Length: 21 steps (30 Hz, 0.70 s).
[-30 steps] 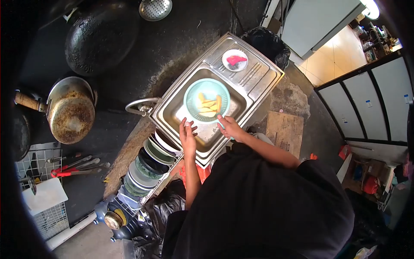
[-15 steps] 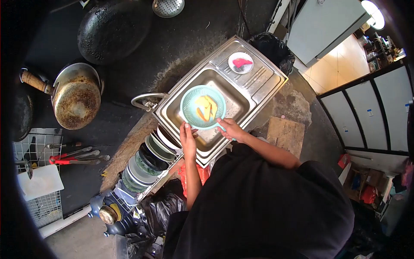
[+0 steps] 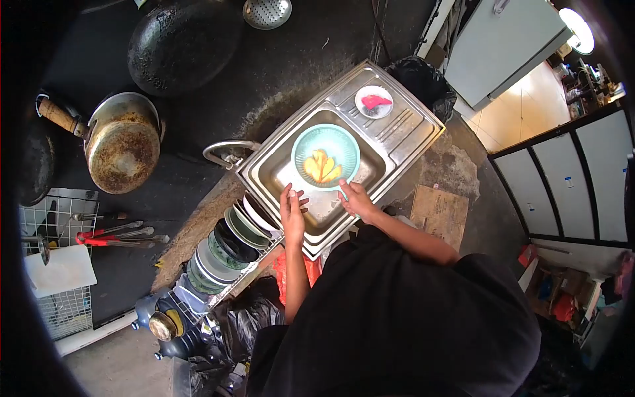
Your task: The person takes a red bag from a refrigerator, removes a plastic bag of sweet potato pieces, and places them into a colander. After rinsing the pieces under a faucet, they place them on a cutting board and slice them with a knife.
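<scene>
A light-green plastic colander (image 3: 339, 139) is held over the basin of the steel sink (image 3: 270, 173). Yellow-orange cut pieces (image 3: 320, 167), too small to name surely, lie bunched at its near side. My right hand (image 3: 356, 198) is wrapped round the colander's handle. Just off the colander's lower left rim is my left hand (image 3: 292, 206), fingers apart and holding nothing. On the drainboard sits a white dish (image 3: 362, 94) with a pink item (image 3: 376, 101) in it.
A curved faucet (image 3: 228, 149) stands at the sink's left edge. Plates (image 3: 215, 263) fill a rack at lower left. A blackened pot (image 3: 124, 155), a wok (image 3: 182, 49) and a skimmer (image 3: 267, 12) hang on the dark wall. Behind the sink is a black bag (image 3: 423, 83).
The colander has shifted slightly right, and its yellow pieces have slid from the middle toward the near side. My left hand has come away from the rim, its fingers spreading.
</scene>
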Each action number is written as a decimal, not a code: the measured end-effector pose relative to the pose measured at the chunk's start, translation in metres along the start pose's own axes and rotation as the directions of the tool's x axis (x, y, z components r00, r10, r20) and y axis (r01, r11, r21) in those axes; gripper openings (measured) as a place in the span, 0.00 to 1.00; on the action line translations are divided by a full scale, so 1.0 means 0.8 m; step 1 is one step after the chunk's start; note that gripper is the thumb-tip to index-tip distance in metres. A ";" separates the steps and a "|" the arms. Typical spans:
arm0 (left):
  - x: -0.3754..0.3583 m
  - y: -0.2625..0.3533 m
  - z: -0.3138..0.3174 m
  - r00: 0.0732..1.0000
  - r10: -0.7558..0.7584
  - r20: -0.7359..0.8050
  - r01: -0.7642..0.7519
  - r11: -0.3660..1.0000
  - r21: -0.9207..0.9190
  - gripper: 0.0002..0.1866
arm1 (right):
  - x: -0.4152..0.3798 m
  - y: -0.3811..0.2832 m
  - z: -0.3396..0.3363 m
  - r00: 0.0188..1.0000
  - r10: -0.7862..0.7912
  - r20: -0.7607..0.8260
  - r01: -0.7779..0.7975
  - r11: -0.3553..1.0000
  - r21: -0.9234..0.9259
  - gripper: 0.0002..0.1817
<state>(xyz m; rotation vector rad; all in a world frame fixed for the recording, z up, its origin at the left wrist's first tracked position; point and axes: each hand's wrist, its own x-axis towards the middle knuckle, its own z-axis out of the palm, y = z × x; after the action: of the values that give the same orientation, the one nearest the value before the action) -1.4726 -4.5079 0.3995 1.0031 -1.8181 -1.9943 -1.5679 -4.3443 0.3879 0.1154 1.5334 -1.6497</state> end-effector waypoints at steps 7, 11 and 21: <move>0.004 -0.004 -0.006 1.000 0.006 -0.013 -0.006 1.000 -0.004 0.25 | 0.006 0.006 -0.008 0.996 0.036 0.083 -0.033 0.999 -0.036 0.26; 0.006 -0.004 -0.007 1.000 0.008 -0.001 -0.008 1.000 0.005 0.25 | 0.006 0.009 -0.006 0.998 0.041 0.049 -0.040 0.999 -0.011 0.25; 0.003 -0.014 -0.012 0.999 -0.031 -0.011 0.031 0.999 0.011 0.27 | 0.006 0.002 -0.011 0.978 0.113 0.177 -0.093 0.989 -0.116 0.25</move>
<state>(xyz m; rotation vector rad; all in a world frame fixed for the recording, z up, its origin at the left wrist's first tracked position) -1.4654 -4.5150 0.3886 1.0491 -1.8207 -1.9950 -1.5742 -4.3392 0.3818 -0.0142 1.4478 -1.4518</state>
